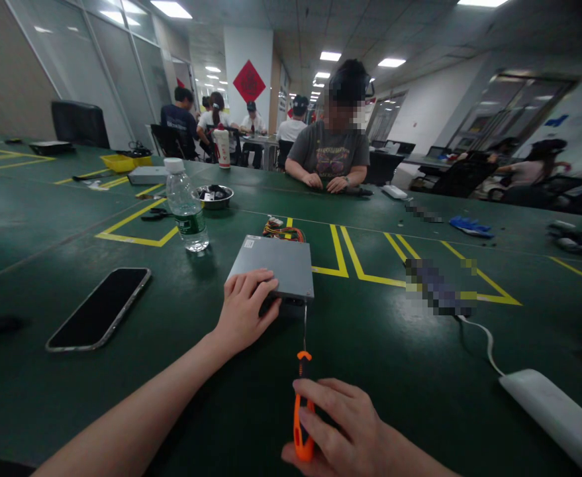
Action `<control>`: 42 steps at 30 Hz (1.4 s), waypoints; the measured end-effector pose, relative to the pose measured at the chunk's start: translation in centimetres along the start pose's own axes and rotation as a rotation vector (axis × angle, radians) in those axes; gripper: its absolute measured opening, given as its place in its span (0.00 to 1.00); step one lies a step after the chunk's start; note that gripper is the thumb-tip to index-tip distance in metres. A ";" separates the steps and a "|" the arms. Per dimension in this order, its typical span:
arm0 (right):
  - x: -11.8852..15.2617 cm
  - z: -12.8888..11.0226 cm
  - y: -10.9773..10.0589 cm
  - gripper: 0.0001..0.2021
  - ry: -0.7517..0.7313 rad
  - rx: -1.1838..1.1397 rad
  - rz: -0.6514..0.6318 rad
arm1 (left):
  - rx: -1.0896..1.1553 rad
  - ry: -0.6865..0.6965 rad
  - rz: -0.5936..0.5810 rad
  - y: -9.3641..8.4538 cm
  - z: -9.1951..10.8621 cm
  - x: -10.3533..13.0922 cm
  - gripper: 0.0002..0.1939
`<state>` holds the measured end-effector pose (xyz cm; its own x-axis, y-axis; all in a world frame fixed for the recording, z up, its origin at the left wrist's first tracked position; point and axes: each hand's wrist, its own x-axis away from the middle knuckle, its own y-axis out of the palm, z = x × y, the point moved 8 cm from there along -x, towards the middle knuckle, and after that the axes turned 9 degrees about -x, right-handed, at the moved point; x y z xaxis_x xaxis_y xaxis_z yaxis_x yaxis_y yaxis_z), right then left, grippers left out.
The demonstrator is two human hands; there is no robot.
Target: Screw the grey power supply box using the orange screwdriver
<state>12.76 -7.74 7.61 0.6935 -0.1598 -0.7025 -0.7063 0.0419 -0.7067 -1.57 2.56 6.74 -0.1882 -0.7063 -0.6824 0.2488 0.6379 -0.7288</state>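
A grey metal computer power supply (pixel 275 262) lies flat on the green table, with a bundle of coloured cables (pixel 285 230) behind it. My left hand (pixel 245 306) grips its near left corner, fingers across the top and thumb at the front side. In my right hand (pixel 343 424) is an orange and black screwdriver (pixel 302 424), held by its handle between thumb and fingers. The thin shaft points away from me, and its tip meets the front face of the power supply near the right corner. Whether the tip sits in a screw is too small to tell.
Left of the power supply stand a water bottle (pixel 187 212) and a phone (pixel 100 308). Beyond are a metal bowl (pixel 221 200) and a yellow tray (pixel 124 163). A power bank (pixel 553 414) with a white cable lies right. Another person (pixel 330 146) sits opposite.
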 end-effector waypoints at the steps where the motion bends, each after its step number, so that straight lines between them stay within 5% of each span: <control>1: 0.1 0.1 0.1 0.11 0.006 -0.006 -0.016 | -0.001 -0.001 0.002 0.0 0.0 0.0 0.12; 8: -0.8 0.0 0.3 0.15 0.019 0.000 -0.110 | -0.012 0.001 -0.001 0.0 0.0 0.0 0.12; 15: -0.7 -0.2 -0.3 0.15 -0.051 -0.063 -0.042 | -0.006 0.005 0.005 -0.2 0.2 -0.1 0.11; 30: -0.9 0.3 1.6 0.16 -0.001 -0.149 -0.165 | -0.002 0.002 0.022 -0.1 0.1 0.0 0.12; 42: -1.5 -0.1 1.2 0.11 0.003 -0.025 -0.085 | -0.006 0.007 0.024 -0.3 0.2 -0.1 0.11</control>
<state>10.81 -7.56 7.83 0.7505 -0.1649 -0.6400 -0.6484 0.0037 -0.7613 -1.43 2.39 6.98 -0.1884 -0.6885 -0.7003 0.2475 0.6568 -0.7123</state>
